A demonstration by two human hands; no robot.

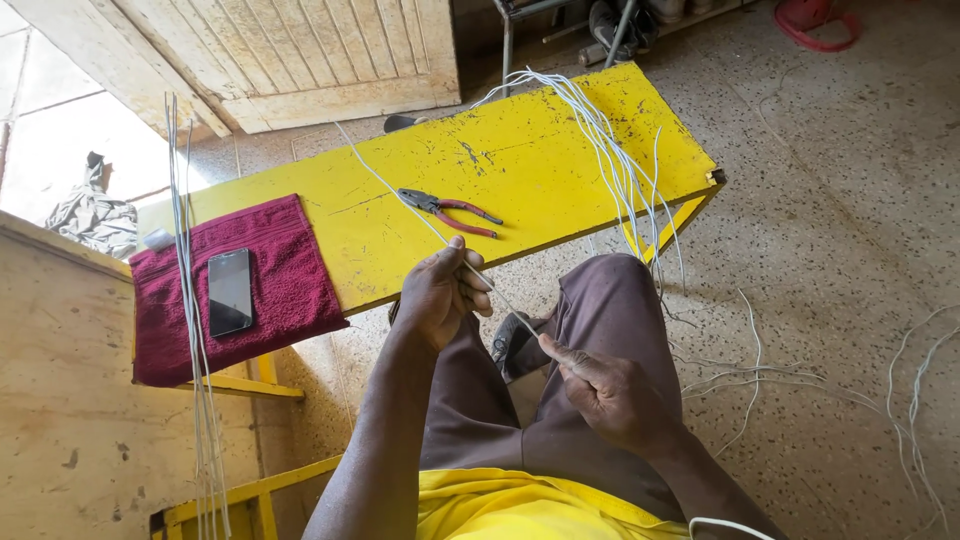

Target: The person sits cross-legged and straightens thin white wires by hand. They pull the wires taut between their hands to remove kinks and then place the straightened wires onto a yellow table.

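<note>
We pinch a thin white wire (440, 235) in our left hand (440, 295), just in front of the yellow bench (540, 170); our right hand (610, 390), nearer us, grips its lower end. Red-handled pliers (450, 212) lie on the bench beyond the wire.
</note>
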